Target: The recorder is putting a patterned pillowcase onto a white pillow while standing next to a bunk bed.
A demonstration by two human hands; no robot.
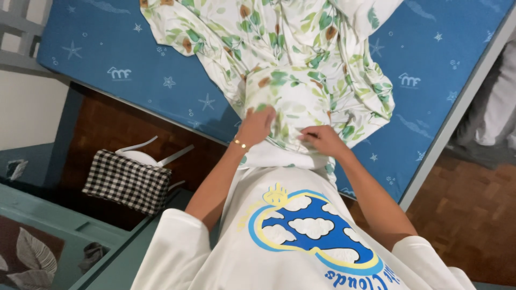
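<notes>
Nearest the camera, the person's white T-shirt with a blue-and-yellow cloud print is filling the lower middle of the view, and both bare forearms are reaching forward from its sleeves. The left hand, wearing a thin gold bracelet at the wrist, is closing its fingers around a bunched fold of the leaf-patterned sheet, gripping the cloth. The right hand is lying just beside it, fingers curled and pinching the same sheet at its near edge. The sheet, white with green and brown leaves, is lying crumpled in a heap on the blue mattress, spreading from the hands toward the far edge of the view. The mattress, printed with pale starfish and shells, is running diagonally across the picture. Down to the left, on the dark wood floor beside the bed, a black-and-white checked cushion is sitting on a white chair. At far right, parquet floor is showing beyond the mattress edge.
</notes>
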